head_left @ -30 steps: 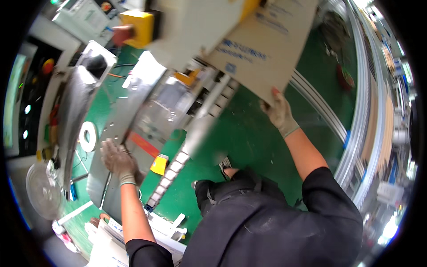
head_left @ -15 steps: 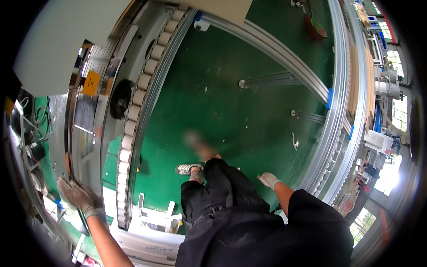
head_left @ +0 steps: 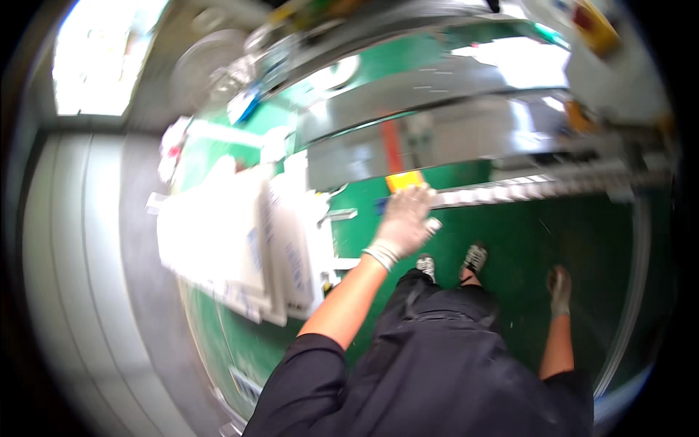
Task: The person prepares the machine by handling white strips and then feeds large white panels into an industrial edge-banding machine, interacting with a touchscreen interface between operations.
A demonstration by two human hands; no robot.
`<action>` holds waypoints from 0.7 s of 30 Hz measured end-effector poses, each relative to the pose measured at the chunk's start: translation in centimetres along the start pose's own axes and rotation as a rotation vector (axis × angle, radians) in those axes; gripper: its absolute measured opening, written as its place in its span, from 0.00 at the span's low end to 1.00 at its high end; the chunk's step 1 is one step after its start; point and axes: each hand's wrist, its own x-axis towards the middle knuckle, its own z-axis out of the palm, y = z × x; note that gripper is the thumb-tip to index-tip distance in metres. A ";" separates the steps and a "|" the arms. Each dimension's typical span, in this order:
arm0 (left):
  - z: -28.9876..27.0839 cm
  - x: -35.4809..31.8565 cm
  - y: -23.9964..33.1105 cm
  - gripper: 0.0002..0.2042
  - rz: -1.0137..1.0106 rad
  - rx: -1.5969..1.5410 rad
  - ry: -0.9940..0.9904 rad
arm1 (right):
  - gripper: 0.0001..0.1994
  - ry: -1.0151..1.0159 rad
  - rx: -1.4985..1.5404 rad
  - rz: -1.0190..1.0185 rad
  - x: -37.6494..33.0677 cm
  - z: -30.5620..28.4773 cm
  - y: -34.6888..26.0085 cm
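My left hand [head_left: 408, 218], in a pale work glove, reaches forward with its thumb apart from the fingers. It is over the near end of a roller conveyor rail [head_left: 502, 193], beside a yellow piece [head_left: 405, 180]. Blur hides whether the fingertips touch either one. Low at my right side hangs my right hand [head_left: 559, 290], gloved too, away from any object. Its fingers are smeared, and I see nothing held in it.
Behind the rail runs a long shiny metal machine panel [head_left: 459, 135]. White flat packages or boards [head_left: 226, 240] with print stand at my left. Pale wall panels [head_left: 73, 240] rise at the far left. Beneath me is green floor [head_left: 473, 226].
My view has swung left, bringing the white packages and wall into sight. My left hand has come off the metal machine edge to the conveyor's end. My right hand still hangs at my side.
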 end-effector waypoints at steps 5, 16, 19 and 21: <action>-2.4 -24.0 -9.8 0.26 -0.711 -0.195 0.207 | 0.12 -0.397 -0.589 -0.239 3.8 4.7 6.1; 3.5 -50.3 -19.2 0.12 -1.759 -1.138 1.716 | 0.12 -0.738 -1.311 -0.885 -7.2 37.6 -1.5; 3.5 -54.6 -22.5 0.12 -1.748 -1.259 1.666 | 0.12 -0.964 -1.077 -0.371 -16.6 45.9 -3.1; 2.4 -54.3 -24.8 0.12 -1.769 -1.319 1.474 | 0.16 -1.054 -1.110 -0.480 -18.4 49.5 -2.2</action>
